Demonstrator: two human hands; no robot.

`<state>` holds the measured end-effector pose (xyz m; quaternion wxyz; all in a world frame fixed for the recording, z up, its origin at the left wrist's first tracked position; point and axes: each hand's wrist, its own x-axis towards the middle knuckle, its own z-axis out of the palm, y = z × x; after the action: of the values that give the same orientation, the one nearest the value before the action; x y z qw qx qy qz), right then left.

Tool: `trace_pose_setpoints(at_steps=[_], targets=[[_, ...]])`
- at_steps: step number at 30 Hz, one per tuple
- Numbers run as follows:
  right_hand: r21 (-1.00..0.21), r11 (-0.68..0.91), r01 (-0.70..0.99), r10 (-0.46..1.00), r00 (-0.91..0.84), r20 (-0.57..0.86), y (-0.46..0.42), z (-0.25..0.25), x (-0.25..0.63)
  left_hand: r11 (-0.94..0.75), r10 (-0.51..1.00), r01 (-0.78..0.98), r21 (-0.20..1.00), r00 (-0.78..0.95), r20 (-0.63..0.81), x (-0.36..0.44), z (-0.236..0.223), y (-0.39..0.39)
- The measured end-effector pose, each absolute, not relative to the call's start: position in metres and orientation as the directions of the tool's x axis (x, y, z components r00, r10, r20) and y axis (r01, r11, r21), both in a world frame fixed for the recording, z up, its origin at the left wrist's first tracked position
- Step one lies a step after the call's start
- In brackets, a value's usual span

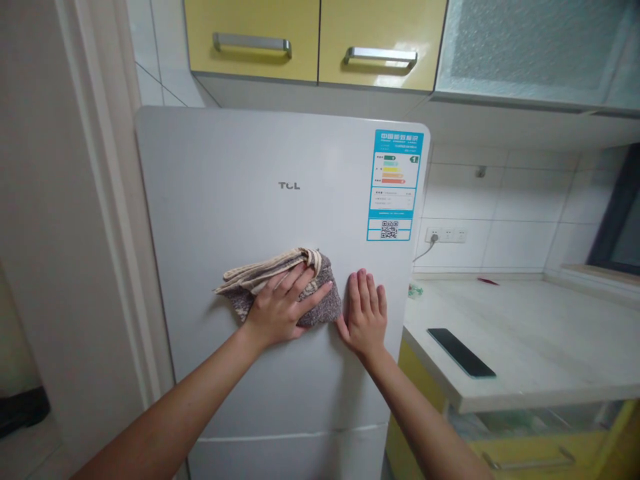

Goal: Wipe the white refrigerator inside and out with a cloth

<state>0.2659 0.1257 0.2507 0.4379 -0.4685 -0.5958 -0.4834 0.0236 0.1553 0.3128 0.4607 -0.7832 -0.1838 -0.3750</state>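
Observation:
My left hand (283, 303) presses a folded cloth (325, 293) against the door of a light grey refrigerator (220, 187). The cloth is brown-grey and fluffy with cream striped edges, and my fingers lie over it. To the right of the cloth, my right hand (367, 313) rests flat on the same door, fingers stretched upward and nothing in it. Its thumb comes close to the cloth's right edge. Higher on the door are a TCL logo (289, 186) and a blue and white energy label (395, 185).
Yellow cabinets (255, 17) hang above the refrigerator. On the right, a white counter (550, 327) holds a dark phone (461, 352) near its edge. A plug sits in the wall sockets (447, 235) behind. A pale door frame (95, 200) stands close on the left.

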Motion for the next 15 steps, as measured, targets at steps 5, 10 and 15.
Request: trace_pose_setpoints(at_steps=[5, 10, 15], targets=[[0.163, 0.088, 0.983, 0.129, -0.174, 0.976, 0.124, 0.235, 0.264, -0.508, -0.066, 0.624, -0.594, 0.660, 0.749, 0.020, 0.310, 0.155], [0.160, 0.070, 0.985, 0.128, -0.168, 0.977, 0.124, 0.230, 0.263, -0.510, -0.070, 0.621, -0.595, 0.659, 0.748, 0.019, 0.309, 0.155], [0.165, 0.062, 0.984, 0.121, -0.172, 0.978, 0.124, 0.223, 0.263, -0.507, -0.067, 0.628, -0.590, 0.654, 0.753, 0.019, 0.307, 0.156]])
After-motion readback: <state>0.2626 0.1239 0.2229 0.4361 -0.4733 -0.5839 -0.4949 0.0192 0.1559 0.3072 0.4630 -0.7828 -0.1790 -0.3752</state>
